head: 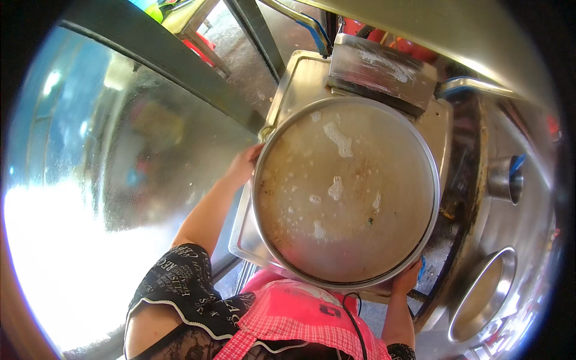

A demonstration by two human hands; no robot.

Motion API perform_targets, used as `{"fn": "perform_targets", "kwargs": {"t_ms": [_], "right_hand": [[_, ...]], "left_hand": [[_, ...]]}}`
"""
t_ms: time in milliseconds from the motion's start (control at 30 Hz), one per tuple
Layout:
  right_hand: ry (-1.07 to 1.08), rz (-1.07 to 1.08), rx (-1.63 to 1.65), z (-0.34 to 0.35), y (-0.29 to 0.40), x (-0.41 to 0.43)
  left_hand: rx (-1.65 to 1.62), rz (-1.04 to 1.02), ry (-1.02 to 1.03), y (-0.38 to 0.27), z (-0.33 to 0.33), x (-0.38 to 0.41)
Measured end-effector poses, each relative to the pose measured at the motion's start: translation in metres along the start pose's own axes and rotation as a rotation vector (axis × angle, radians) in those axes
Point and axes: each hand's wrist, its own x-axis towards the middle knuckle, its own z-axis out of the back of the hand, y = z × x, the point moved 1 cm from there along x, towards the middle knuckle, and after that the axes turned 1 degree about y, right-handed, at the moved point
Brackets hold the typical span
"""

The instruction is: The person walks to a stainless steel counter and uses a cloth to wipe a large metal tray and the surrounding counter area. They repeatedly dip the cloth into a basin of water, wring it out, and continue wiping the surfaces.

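A large round metal pan (387,148) fills the middle of the view. Brownish stains, patches of white foam and a small dark scrap show on its inner face. At the pan's left rim is my left hand (246,161), its fingertips hidden behind the edge. My right hand (406,277) grips the lower right rim. Something blue (421,268) shows beside the right fingers; whether they hold it I cannot tell. Beneath the pan lies a rectangular metal top (303,74), mostly covered. The pan's near edge is close to my pink apron (310,301).
A rectangular metal block (382,67) stands behind the pan. To the right are a metal cup (500,180) with something blue in it and a metal bowl (483,297). A shiny metal panel (157,148) lies left. Bent metal bars (477,84) flank the block.
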Motion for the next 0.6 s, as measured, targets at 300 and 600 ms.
{"fn": "perform_targets", "kwargs": {"t_ms": [300, 600], "right_hand": [[-0.042, 0.057, -0.085, -0.008, -0.016, 0.003], [-0.004, 0.032, 0.071, 0.012, 0.004, 0.005]], "left_hand": [[0.092, 0.135, -0.018, 0.057, -0.007, -0.144], [-0.451, 0.708, 0.242, 0.067, -0.115, -0.269]]}}
